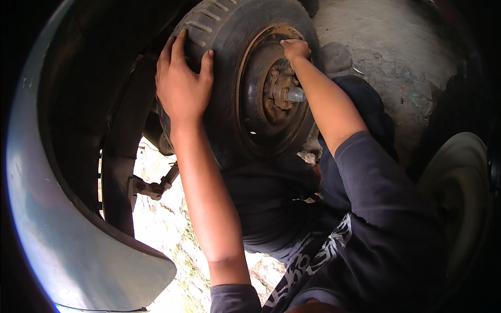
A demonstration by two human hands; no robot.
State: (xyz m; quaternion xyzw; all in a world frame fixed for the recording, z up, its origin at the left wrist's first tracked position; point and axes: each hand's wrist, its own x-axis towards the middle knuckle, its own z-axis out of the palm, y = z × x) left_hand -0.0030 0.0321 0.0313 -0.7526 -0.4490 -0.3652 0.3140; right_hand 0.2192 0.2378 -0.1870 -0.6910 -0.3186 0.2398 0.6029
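Note:
A wheel with a black rubber tyre (214, 112) and a rusty dark steel rim (251, 112) stands upright in front of me, under a vehicle's wheel arch. My left hand (183, 88) lies against the tread on the tyre's left side, fingers stretched and thumb apart. Across the wheel, my right hand (296, 49) has its fingers curled at the rim's upper right edge; part of that grip is hidden. The hub (282, 91) sits in the rim's middle with several nuts around it and a grey metal cap (296, 94) sticking out.
A pale blue-grey fender (83, 245) curves down the left. Behind the tyre are a dark frame part (122, 141) and a metal joint (151, 190). Rough ground (386, 47) with a stone (334, 57) lies at upper right. A pale round thing (462, 177) shows dimly at right.

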